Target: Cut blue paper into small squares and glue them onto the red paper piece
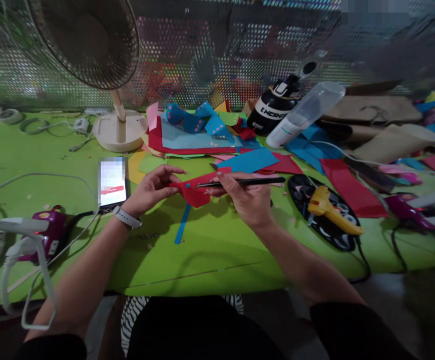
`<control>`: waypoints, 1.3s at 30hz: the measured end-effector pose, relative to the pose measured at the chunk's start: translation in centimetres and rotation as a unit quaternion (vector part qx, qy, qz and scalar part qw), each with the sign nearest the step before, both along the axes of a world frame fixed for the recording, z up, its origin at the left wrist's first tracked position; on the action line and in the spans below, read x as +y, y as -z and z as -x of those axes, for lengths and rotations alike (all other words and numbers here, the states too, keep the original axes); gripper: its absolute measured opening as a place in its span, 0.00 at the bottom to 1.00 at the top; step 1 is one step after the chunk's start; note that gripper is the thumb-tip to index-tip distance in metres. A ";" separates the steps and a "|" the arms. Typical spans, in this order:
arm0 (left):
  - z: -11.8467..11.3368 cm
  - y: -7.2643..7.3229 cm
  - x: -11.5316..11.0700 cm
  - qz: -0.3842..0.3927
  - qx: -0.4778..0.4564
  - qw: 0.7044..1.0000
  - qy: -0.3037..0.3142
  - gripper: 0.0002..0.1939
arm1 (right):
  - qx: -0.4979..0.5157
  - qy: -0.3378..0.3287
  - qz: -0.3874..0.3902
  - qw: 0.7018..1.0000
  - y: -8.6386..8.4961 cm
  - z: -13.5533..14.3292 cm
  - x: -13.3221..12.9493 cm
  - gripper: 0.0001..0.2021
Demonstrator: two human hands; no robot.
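My left hand (152, 186) is closed on the left end of a red paper piece (196, 196), pinching it between thumb and fingers. My right hand (249, 200) grips a slim black pen-like tool (255, 182), its tip pointing left over the red paper. Right at that tip, a tiny blue bit (188, 185) lies on the red surface. The fingers of my right hand also rest close to the red paper; whether they touch it is unclear. A narrow blue paper strip (182, 225) lies on the green table (217, 255) beneath.
A yellow glue gun (332, 212) lies on a black palette-shaped tray (300, 192) at right. A lit phone (112, 182) and a fan (121, 132) stand left. Behind are paper sheets (194, 150), a black bottle (272, 112) and a clear bottle (305, 115). Purple devices (54, 227) with cords flank the sides.
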State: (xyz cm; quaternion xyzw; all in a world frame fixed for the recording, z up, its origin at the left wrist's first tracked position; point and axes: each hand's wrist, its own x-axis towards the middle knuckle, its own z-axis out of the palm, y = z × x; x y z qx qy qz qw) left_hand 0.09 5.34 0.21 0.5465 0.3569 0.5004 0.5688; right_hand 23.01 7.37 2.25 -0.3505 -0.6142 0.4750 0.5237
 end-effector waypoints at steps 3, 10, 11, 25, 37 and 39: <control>0.0 0.0 0.0 0.001 -0.011 1.000 0.007 0.18 | 0.013 0.012 0.023 1.000 0.1 0.2 0.2 0.14; -0.1 0.0 -0.1 -0.005 -0.013 1.000 0.017 0.19 | 0.044 0.009 0.062 0.997 0.6 0.3 0.7 0.15; -0.1 0.0 -0.1 -0.005 -0.011 1.000 0.016 0.18 | 0.043 0.010 0.064 0.997 0.7 0.3 0.7 0.15; -0.2 -0.1 -0.2 -0.010 -0.006 1.000 0.025 0.18 | 0.057 0.005 0.102 0.993 0.8 0.3 1.0 0.16; -0.2 -0.1 -0.3 0.001 0.021 0.999 0.033 0.17 | 0.050 -0.009 0.084 0.995 0.7 0.1 1.0 0.14; -0.2 -0.1 -0.3 0.003 0.023 0.999 0.038 0.18 | 0.050 -0.009 0.077 0.996 0.8 0.1 1.0 0.14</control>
